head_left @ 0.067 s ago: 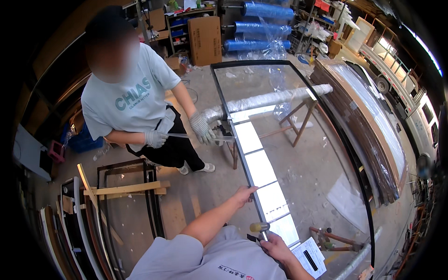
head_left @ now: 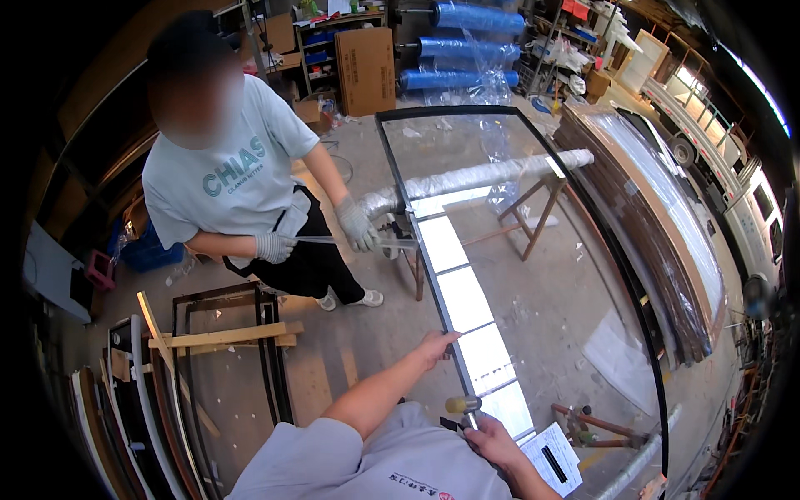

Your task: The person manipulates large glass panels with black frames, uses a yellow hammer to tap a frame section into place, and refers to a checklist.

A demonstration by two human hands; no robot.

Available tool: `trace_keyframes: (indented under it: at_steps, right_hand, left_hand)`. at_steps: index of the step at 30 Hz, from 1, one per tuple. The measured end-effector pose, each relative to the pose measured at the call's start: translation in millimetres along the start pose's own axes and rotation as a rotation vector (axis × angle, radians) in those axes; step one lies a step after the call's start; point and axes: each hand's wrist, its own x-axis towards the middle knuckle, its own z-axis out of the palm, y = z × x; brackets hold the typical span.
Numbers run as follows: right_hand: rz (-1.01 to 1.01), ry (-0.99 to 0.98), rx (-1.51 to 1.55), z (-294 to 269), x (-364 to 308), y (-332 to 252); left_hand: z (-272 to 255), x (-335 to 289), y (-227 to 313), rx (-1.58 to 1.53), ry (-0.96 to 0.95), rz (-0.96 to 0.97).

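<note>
A large dark rectangular frame [head_left: 427,267] lies across supports in front of me, with a bright white strip [head_left: 463,292] along its left side. My left hand [head_left: 435,348] has its fingers closed on the frame's left edge. Held close to my body in my right hand [head_left: 493,442] is a mallet [head_left: 458,406] with a pale yellow head; most of its handle is hidden by the fingers. Beside that hand rests a white paper sheet [head_left: 560,450] with a black bar on it. Across the frame's left side, a co-worker's gloved hands [head_left: 275,247] hold a thin clear strip [head_left: 317,240].
A plastic-wrapped beam [head_left: 467,179] and a wooden trestle [head_left: 537,217] sit under the frame. Wrapped panels [head_left: 642,208] are stacked at right. Dark frames and wooden battens [head_left: 233,335] stand at lower left. Blue film rolls [head_left: 467,52] hang at the back.
The co-worker has shifted slightly left, and the gloved hands with the clear strip have moved a little the same way. Both my hands have stayed in place.
</note>
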Motion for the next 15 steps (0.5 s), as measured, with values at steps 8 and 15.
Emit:
trace_keyframes:
  at_steps: [8, 15]
  right_hand:
    - [0.008, 0.005, 0.005, 4.7, -0.2, -2.8]
    - [0.015, 0.046, -0.061, 12.5, -1.5, -13.5]
  left_hand:
    - [0.5, -5.6, 3.4, 0.017, -0.046, -0.007]
    - [-1.6, -7.2, 3.2, 0.015, -0.072, 0.0]
